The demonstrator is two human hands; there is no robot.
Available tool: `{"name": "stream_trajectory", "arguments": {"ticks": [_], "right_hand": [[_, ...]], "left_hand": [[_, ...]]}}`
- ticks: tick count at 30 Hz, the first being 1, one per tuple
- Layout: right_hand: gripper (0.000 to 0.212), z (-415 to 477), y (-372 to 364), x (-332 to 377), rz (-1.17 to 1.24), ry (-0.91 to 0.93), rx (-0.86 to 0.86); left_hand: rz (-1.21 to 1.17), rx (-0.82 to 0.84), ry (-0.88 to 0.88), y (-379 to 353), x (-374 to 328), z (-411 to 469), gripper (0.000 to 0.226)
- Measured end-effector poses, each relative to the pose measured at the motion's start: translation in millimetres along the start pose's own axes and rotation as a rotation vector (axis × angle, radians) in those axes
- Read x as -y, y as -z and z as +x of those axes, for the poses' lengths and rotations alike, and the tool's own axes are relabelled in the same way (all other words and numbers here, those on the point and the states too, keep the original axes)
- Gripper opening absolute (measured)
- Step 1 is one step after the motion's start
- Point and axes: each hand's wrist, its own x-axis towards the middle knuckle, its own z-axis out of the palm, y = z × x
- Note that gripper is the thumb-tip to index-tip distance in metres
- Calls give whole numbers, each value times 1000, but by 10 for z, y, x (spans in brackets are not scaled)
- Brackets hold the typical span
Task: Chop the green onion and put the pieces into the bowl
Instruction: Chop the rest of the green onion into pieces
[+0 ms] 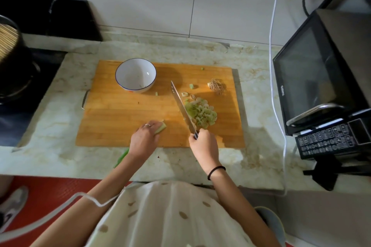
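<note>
A: Which step is in hand?

B: Chopping, I'd judge, and most of it done. A pile [200,114] of cut onion lies right of centre on the board [124,118], with the knife [181,106] blade along its left edge. The right hand [204,145] is clenched round the handle, low centre of the frame.

A: And the left?

B: The left hand [145,136] lies over the uncut stalk [161,128] at the board's lower middle, fingers curled down on it; only the pale cut end shows past them. A green tip [121,157] pokes out below the wrist, off the board's near edge.

A: The bowl?

B: The bowl [135,75] stands at the board's upper left, well apart from the pile, with no pieces in it that I can make out. A root end [216,86] lies apart, upper right.

A: What does the next move call for?

B: Probably bringing the blade across to the stalk's end and slicing on, fingertips tucked back. The scattered bits [191,86] will need gathering before the transfer.
</note>
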Motion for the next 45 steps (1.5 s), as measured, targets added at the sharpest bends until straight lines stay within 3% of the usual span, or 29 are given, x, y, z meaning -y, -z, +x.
{"name": "stream_trajectory", "arguments": {"ticks": [6,10,15,21,30,38,45], "right_hand": [[37,-111,-24,35,-178,175,50],[11,-188,-53,21,-194,254,79],[39,-199,-57,-30,-196,219,66],[42,-252,-37,0,-244,243,102],[36,-285,-61,48,-273,220,84],[13,-294,-90,104,-345,272,65],[21,-269,-111,188,-322,223,110]], "left_hand": [[-32,-24,-15,39,-70,1,37],[-8,-27,-76,25,-123,17,31],[-50,-36,-81,13,-77,4,38],[-47,-56,-89,13,-87,-19,41],[-40,-61,-65,-18,-72,-19,40],[-27,-21,-48,3,-67,4,33],[-31,-29,-44,35,-92,23,29]]}}
